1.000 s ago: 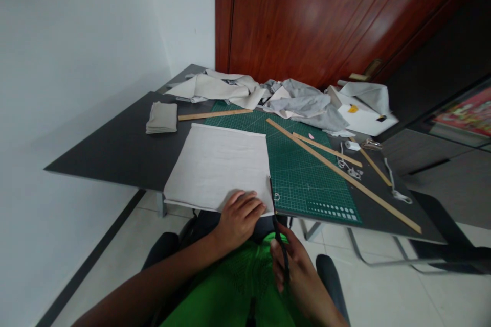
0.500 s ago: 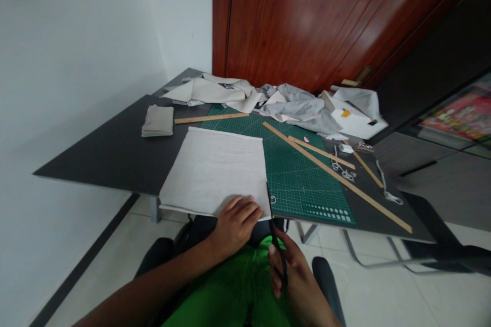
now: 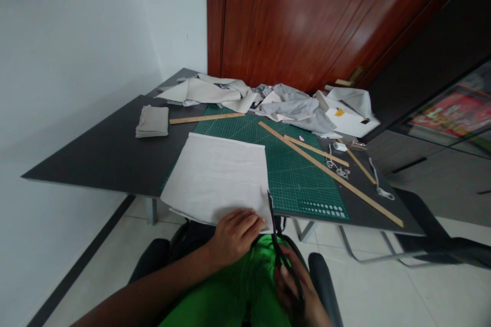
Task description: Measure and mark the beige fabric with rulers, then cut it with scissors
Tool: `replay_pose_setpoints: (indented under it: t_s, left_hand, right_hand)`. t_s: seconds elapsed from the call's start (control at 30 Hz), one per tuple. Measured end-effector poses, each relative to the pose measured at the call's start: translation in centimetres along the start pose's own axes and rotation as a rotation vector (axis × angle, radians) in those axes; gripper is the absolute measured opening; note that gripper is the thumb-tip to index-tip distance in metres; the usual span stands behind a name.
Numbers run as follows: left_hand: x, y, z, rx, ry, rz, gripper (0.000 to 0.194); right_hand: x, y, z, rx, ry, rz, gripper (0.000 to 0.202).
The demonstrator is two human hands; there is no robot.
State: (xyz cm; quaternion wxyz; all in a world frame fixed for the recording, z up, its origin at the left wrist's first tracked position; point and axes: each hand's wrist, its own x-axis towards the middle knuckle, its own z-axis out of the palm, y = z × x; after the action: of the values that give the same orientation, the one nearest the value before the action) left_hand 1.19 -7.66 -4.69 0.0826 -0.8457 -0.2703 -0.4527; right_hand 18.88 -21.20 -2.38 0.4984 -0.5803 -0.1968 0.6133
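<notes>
A pale, nearly square piece of fabric (image 3: 218, 176) lies over the table's front edge and partly on the green cutting mat (image 3: 307, 184). My left hand (image 3: 238, 235) grips its near edge by the right corner, fingers together on top and thumb hidden. Black scissors (image 3: 274, 237) run along the fabric's right edge, blades pointing away from me. Their handles are in my right hand (image 3: 293, 283), below the table edge. Whether the blades are parted is hard to make out.
Folded fabric (image 3: 152, 121) is stacked at left. Wooden rulers (image 3: 330, 171) lie across the mat and table (image 3: 95, 148). Crumpled cloth (image 3: 291, 104) and a white box (image 3: 353, 118) line the back. White cord (image 3: 339, 169) sits at right, near a dark chair (image 3: 414, 214).
The fabric has shifted slightly toward me together with my left hand. My right hand and the scissors have moved down and a little right, and the scissor handles show more plainly.
</notes>
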Motion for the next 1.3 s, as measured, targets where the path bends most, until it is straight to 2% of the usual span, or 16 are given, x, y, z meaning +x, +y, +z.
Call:
replay_pose_setpoints:
  t_s: [0.1,0.17,0.43,0.7,0.8,1.0,1.3]
  left_hand:
    - [0.0,0.0,-0.1,0.008,0.007,0.002,0.024]
    - [0.0,0.0,-0.1,0.003,0.016,-0.007,0.023]
    - [0.1,-0.4,-0.1,-0.045,0.007,-0.016,0.025]
    - [0.0,-0.5,0.0,-0.061,0.013,-0.037,0.019]
    - [0.0,-0.5,0.0,-0.056,0.019,-0.044,0.020]
    - [-0.2,-0.4,-0.2,-0.030,0.021,-0.050,0.025]
    - [-0.2,-0.6,-0.2,-0.031,0.019,-0.032,0.025]
  right_hand:
    - [0.9,-0.1,0.4,0.010,0.007,0.063,0.081]
    - [1.7,-0.3,0.9,0.007,-0.043,0.047,0.087]
    - [2.9,-1.4,2.9,-0.014,-0.037,-0.016,0.087]
    - [2.7,0.5,0.9,0.069,-0.047,0.043,0.094]
    - [2.5,0.7,1.1,0.101,-0.030,0.042,0.092]
    - [2.9,-0.4,2.7,0.114,0.004,0.034,0.092]
    - [3.1,-2.4,3.7,-0.003,-0.030,-0.020,0.081]
